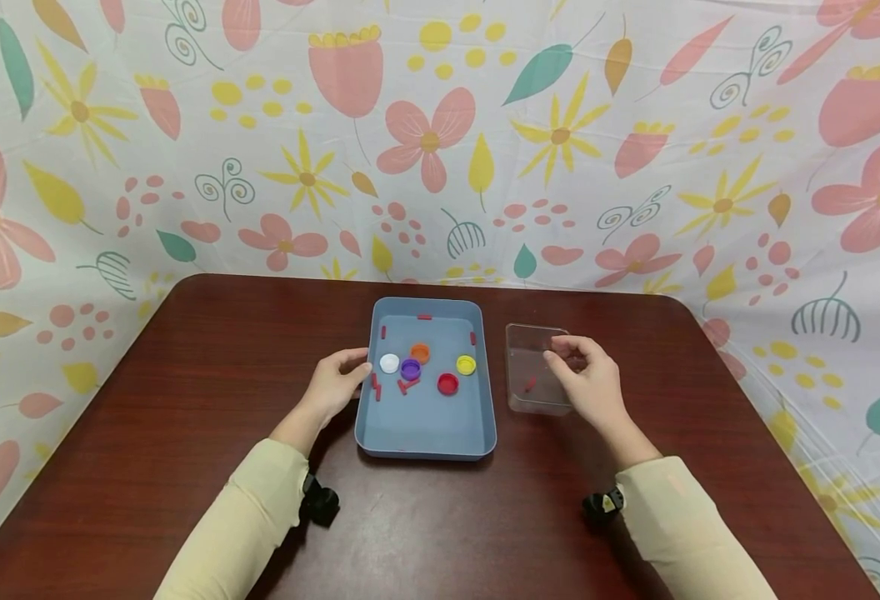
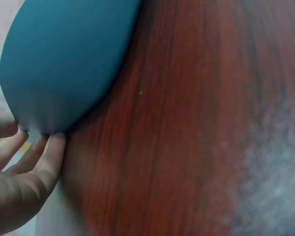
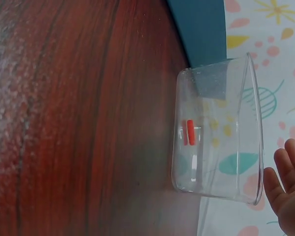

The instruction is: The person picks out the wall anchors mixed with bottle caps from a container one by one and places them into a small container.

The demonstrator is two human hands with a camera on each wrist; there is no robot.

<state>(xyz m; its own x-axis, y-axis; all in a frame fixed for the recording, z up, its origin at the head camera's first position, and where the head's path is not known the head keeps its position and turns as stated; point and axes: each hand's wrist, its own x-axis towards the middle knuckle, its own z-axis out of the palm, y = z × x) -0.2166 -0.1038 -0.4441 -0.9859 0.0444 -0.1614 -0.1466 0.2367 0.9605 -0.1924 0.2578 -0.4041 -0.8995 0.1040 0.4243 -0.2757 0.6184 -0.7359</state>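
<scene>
Forearms (image 1: 248,521) forward, left fingers (image 2: 52,153) bent, right fingers (image 3: 285,168) loosely curved.

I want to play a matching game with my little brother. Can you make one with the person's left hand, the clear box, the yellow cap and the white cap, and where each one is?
Things
1. left hand
2. clear box
3. yellow cap
4. white cap

Places
A. in the blue tray, the cap nearest its right side
B. gripping the blue tray's left side
C. in the blue tray, the cap nearest its left side
D. on the table, with a red stick inside

Right pairs: 1-B, 2-D, 3-A, 4-C
</scene>
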